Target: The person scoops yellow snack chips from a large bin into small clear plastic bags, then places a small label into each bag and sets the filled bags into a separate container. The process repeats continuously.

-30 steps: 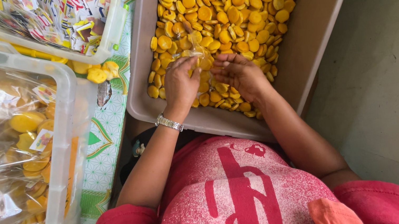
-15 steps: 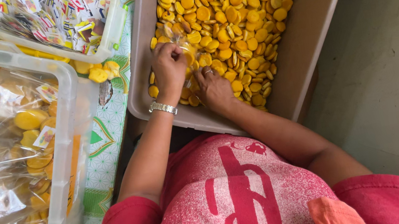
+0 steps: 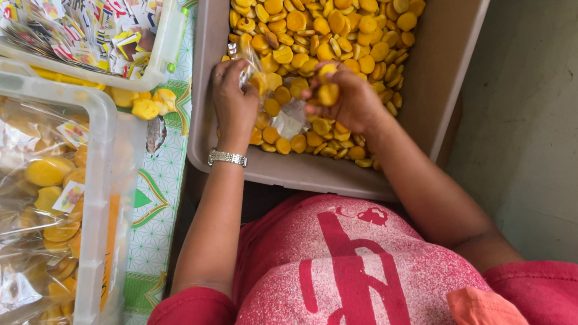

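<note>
A grey-brown rectangular tray (image 3: 438, 77) holds a heap of round yellow-orange pieces (image 3: 333, 1). My left hand (image 3: 234, 105), with a silver wristwatch, holds a small clear plastic bag (image 3: 287, 116) open over the near part of the heap. My right hand (image 3: 345, 99) is closed on a few yellow pieces (image 3: 328, 93) right beside the bag's mouth. Both hands sit above the tray's near edge.
A large clear bin (image 3: 96, 239) at left holds several sealed bags of the yellow pieces. A smaller clear tub (image 3: 162, 47) of small printed labels stands at top left. A few loose yellow pieces (image 3: 144, 104) lie on a green patterned mat (image 3: 156, 199). Grey floor lies at right.
Both hands dipped forward into the heap and came back. The clear bag is now visible in the left hand, and the right hand has lifted a few pieces beside it.
</note>
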